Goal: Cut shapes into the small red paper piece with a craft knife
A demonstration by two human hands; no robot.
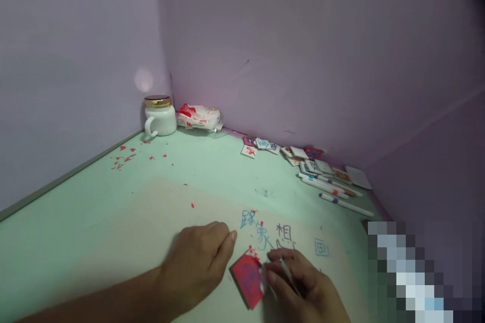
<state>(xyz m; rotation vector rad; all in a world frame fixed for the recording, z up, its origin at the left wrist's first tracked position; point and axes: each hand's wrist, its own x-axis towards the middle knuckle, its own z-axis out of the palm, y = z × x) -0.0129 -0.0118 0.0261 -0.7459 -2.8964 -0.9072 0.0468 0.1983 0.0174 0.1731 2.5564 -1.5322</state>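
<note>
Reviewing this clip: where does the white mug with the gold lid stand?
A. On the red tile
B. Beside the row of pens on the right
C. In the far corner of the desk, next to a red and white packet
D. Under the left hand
C: the white mug stands where the walls meet, with the red and white packet just to its right.

Your table, corner to near edge

Between your hands lies the red square tile (pixel 248 278); behind it, the white lidded ceramic mug (pixel 159 117) sits far left in the corner, loose white marker pens (pixel 333 191) far right.
</note>
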